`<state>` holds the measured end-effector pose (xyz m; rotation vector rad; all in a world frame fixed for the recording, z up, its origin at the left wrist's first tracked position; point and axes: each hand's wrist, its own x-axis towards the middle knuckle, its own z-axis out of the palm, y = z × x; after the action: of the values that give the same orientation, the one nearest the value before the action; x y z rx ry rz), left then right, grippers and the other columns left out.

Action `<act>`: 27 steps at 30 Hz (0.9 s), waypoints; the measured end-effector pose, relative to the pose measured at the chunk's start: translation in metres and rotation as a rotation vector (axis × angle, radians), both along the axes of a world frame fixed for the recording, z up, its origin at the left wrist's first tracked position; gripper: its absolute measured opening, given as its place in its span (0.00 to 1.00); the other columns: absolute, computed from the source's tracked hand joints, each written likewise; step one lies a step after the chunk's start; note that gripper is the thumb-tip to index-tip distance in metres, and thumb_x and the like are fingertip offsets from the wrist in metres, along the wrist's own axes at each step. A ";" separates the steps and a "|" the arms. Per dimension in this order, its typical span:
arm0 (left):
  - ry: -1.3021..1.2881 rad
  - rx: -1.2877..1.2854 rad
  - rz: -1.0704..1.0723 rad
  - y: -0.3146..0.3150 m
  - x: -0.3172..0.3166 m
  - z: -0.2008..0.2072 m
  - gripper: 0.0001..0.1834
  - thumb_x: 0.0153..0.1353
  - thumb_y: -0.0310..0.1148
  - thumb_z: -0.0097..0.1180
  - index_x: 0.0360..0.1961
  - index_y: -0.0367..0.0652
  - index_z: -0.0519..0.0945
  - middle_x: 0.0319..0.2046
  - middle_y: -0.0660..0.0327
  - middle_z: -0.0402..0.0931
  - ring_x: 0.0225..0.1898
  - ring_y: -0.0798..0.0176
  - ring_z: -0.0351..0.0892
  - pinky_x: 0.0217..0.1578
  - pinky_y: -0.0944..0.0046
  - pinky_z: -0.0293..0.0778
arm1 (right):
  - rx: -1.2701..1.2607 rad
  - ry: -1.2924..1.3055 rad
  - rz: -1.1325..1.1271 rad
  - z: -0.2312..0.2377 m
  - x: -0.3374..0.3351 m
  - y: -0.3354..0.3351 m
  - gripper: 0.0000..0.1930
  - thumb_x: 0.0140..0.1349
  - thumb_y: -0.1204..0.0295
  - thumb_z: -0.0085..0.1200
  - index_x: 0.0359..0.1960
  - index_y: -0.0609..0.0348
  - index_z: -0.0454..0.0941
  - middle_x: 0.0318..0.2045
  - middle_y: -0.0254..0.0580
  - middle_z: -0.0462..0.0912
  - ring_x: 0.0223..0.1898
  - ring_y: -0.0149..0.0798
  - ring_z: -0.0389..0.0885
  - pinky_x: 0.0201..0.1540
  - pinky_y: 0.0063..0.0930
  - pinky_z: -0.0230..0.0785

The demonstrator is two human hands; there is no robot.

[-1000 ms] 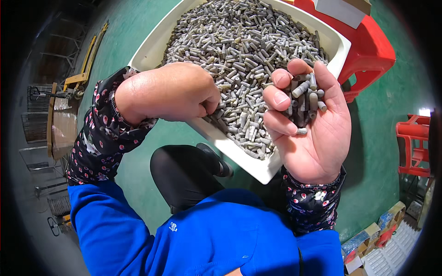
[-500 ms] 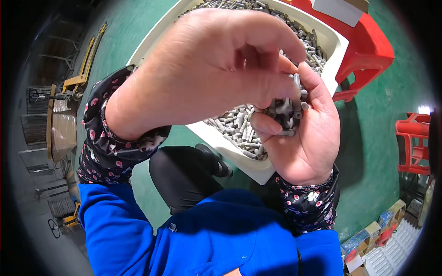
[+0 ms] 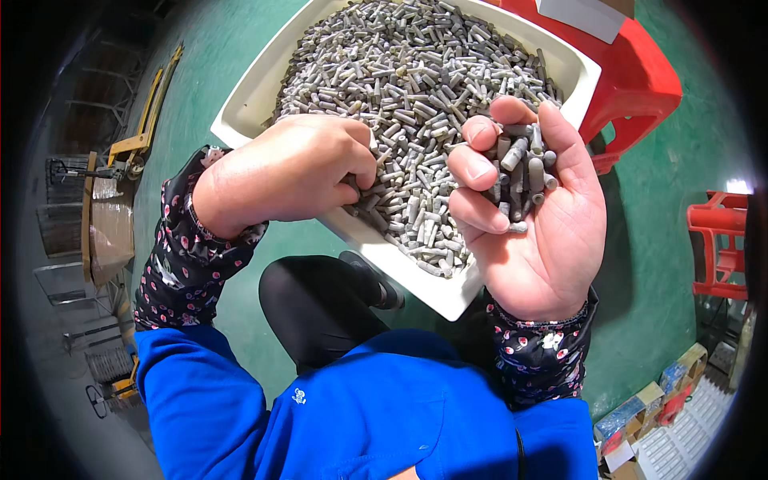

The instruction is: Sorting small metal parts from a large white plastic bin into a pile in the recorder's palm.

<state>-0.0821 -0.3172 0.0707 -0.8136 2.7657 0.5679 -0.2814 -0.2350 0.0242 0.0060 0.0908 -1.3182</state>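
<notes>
A cream-white plastic bin (image 3: 254, 88) holds a deep heap of small grey cylinders (image 3: 400, 88), some of them hollow-ended. My right hand (image 3: 544, 240) is turned palm up over the bin's right side. Its fingers curl around a handful of grey cylinders (image 3: 520, 172), lying at mixed angles in the palm. At the bin's near left side, my left hand (image 3: 296, 172) is closed with its back up. Its bent fingertips are down at the heap's edge, and whatever they pinch is hidden.
A red plastic stool (image 3: 640, 80) stands against the bin's right side, with a white box (image 3: 584, 16) on top. Another red stool (image 3: 720, 248) is farther right on the green floor. A yellow pallet truck (image 3: 144, 128) is at the far left. Cardboard boxes (image 3: 640, 412) lie lower right.
My left hand has moved from above my right hand down and left to the heap. The right hand has shifted slightly right, its handful now uncovered.
</notes>
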 end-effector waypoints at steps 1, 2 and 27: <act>-0.039 -0.026 -0.009 0.000 -0.001 0.001 0.06 0.45 0.25 0.58 0.28 0.40 0.78 0.27 0.57 0.72 0.33 0.53 0.75 0.35 0.60 0.71 | -0.016 0.014 -0.006 0.001 0.000 -0.001 0.18 0.69 0.61 0.34 0.43 0.63 0.72 0.35 0.47 0.72 0.31 0.38 0.69 0.21 0.23 0.61; -0.078 -0.051 -0.018 0.000 0.000 0.001 0.06 0.45 0.26 0.58 0.27 0.40 0.78 0.27 0.57 0.73 0.33 0.53 0.75 0.35 0.60 0.72 | -0.018 0.013 -0.003 0.001 0.000 -0.001 0.18 0.69 0.61 0.34 0.43 0.63 0.72 0.35 0.47 0.72 0.31 0.38 0.69 0.21 0.23 0.61; 0.569 -0.107 0.108 0.008 -0.031 0.039 0.09 0.47 0.17 0.58 0.32 0.37 0.78 0.27 0.61 0.74 0.28 0.65 0.74 0.28 0.69 0.70 | 0.033 0.057 0.058 0.004 0.008 -0.002 0.18 0.69 0.60 0.34 0.43 0.61 0.72 0.32 0.45 0.74 0.30 0.38 0.71 0.19 0.23 0.60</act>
<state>-0.1127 -0.3097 0.1096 -0.9501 3.3032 0.7806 -0.2736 -0.2368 0.0278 -0.0055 0.1602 -1.2591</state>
